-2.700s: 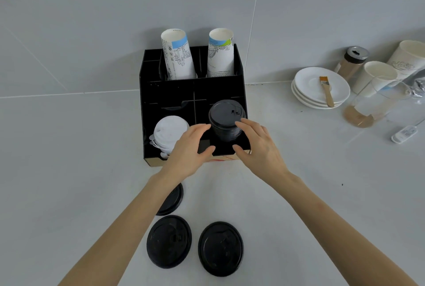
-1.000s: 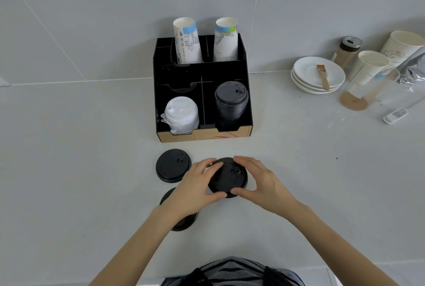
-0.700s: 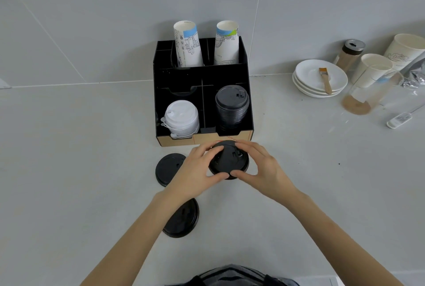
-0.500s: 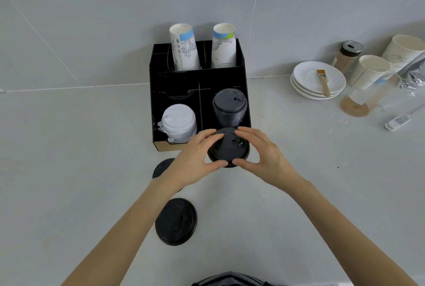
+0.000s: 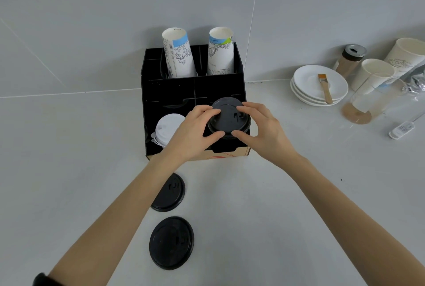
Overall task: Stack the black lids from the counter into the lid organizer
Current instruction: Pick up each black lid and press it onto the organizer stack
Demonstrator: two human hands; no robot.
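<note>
A black lid (image 5: pixel 228 120) sits at frame centre over the lid organizer (image 5: pixel 170 92)'s front right compartment, pinched at its rim between the left hand (image 5: pixel 193 134) and the right hand (image 5: pixel 264 131). The lid and hands hide whatever lies beneath, so I cannot tell whether it rests on anything. White lids (image 5: pixel 165 129) left of it are half covered by the left hand. Two loose lids (image 5: pixel 171 242) lie below on the counter (image 5: pixel 69 170), the upper one partly behind the left forearm.
</note>
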